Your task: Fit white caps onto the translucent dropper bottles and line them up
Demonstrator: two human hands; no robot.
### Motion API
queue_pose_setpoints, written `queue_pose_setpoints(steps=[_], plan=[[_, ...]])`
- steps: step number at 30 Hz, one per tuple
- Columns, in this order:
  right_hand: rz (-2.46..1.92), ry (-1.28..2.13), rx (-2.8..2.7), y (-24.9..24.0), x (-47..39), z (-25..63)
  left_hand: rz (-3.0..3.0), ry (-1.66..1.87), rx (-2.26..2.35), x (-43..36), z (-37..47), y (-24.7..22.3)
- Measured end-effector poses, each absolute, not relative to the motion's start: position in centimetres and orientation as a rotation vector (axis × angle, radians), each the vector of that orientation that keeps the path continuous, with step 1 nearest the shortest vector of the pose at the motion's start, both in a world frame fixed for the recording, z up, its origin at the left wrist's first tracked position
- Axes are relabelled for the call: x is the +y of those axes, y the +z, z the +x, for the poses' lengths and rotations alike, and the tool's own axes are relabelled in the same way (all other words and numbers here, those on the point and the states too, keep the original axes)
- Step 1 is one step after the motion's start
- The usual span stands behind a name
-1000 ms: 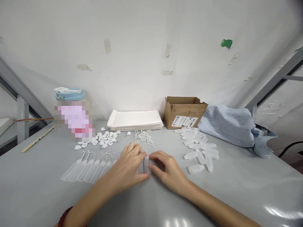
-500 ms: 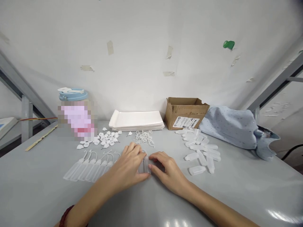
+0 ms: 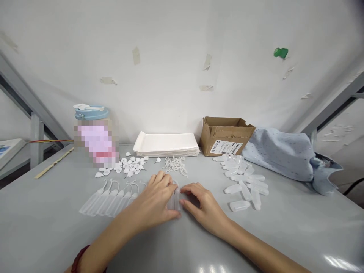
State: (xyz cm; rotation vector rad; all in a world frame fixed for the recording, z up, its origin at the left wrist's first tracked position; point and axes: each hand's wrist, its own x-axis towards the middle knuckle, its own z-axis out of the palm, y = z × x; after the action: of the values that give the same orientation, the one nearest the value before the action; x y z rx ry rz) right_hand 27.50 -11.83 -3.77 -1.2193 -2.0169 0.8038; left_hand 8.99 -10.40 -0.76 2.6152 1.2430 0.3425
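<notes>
My left hand (image 3: 156, 199) curls over several clear plastic squeeze bottles (image 3: 177, 201), its index finger near their caps and its thumb at their bases. Part of the group is hidden beneath the palm. From the other side, my right hand (image 3: 203, 206) meets the outermost bottle with its fingertips and thumb tip, which stay apart from each other. Left of my left hand, a row of capped bottles (image 3: 104, 203) lies side by side, thin white tubes (image 3: 115, 184) curving from their tops. My forearm hides some of that row.
White caps (image 3: 133, 165) and loose white tubes (image 3: 174, 163) lie behind my hands. Uncapped bottles (image 3: 244, 182) are scattered at right. Along the wall stand a stack of white envelopes (image 3: 167, 143), a cardboard box (image 3: 227, 132), a blue-lidded container (image 3: 91, 112) and a blue cloth (image 3: 281, 151).
The whole view has shifted slightly, so the things appear a little farther right. Both hands stay at the same bottles; my left thumb sits slightly lower and farther from the index finger.
</notes>
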Motion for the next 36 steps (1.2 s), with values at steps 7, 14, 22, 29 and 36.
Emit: queue_pose_setpoints(steps=[7, 14, 22, 29, 36], plan=[[-1.201, 0.789, -2.018, -3.9, -11.8, 27.5, 2.602, 0.309, 1.263, -10.5, 8.9, -0.7], [-1.232, 0.794, -2.024, -3.6, -11.6, 28.1, 2.594, 0.320, 1.271, -10.2, 8.7, -0.7], [-1.201, 0.869, -2.075, -3.0, -11.0, 29.0, 2.553, 0.409, 1.271, -9.8, 7.8, -0.4], [-1.245, 0.924, -2.071, -3.3, -11.1, 28.8, 2.216, 0.954, 1.688, -8.8, 6.6, 2.0], [-1.270, 0.824, -2.102, -1.1, -10.3, 30.8, 2.219, 0.973, 1.773, -8.2, 6.4, 1.2]])
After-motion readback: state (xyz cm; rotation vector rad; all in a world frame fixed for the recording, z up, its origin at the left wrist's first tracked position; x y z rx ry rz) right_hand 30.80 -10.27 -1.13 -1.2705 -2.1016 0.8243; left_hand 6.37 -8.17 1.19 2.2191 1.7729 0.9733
